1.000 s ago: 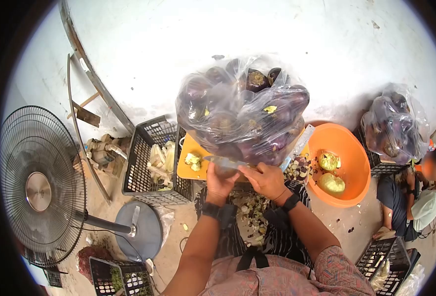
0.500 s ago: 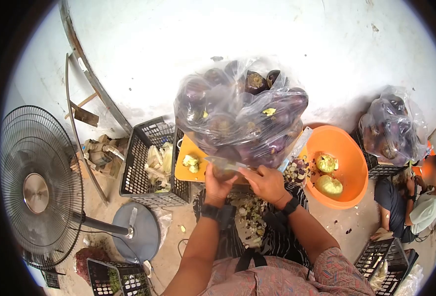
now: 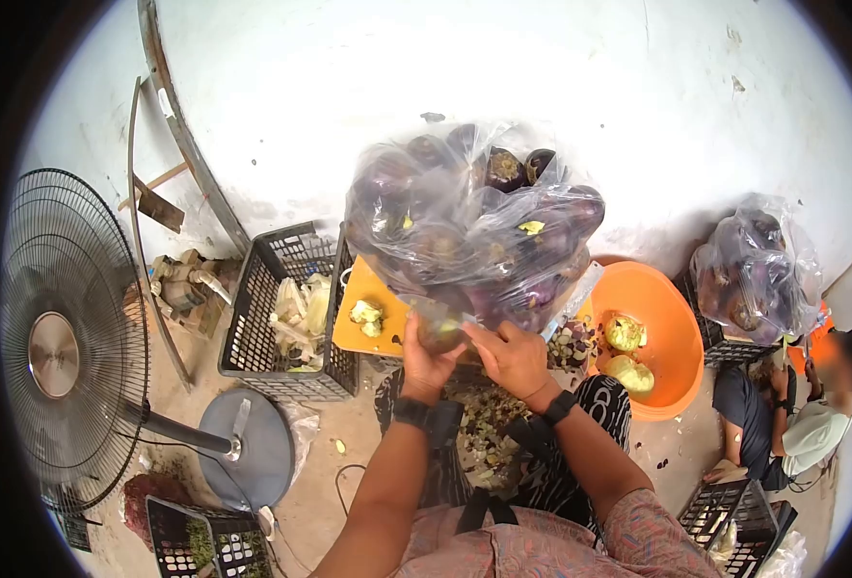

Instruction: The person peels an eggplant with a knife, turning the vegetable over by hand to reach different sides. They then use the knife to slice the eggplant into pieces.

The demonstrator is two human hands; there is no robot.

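Note:
My left hand (image 3: 430,354) is wrapped round an eggplant (image 3: 441,333) at the near edge of a large clear bag of eggplants (image 3: 484,226). Close on its right, my right hand (image 3: 515,360) has its fingers closed on a knife (image 3: 443,314), whose blurred blade lies over the eggplant. Beneath the bag, an orange board (image 3: 349,332) holds a pale cut piece (image 3: 366,316). The orange basin (image 3: 681,337) on the right contains pale peeled pieces (image 3: 628,374). Dark and pale scraps (image 3: 489,433) lie below my hands.
A black crate (image 3: 286,383) with pale husks stands left of the board. Farther left is a fan (image 3: 55,354) on a round base (image 3: 248,472). On the right, another bag of eggplants (image 3: 754,275) rests on a crate beside a seated person (image 3: 816,438).
The view has shifted slightly, so the fan and basin appear farther left. Both hands remain at the eggplant, and the blade has changed angle a little.

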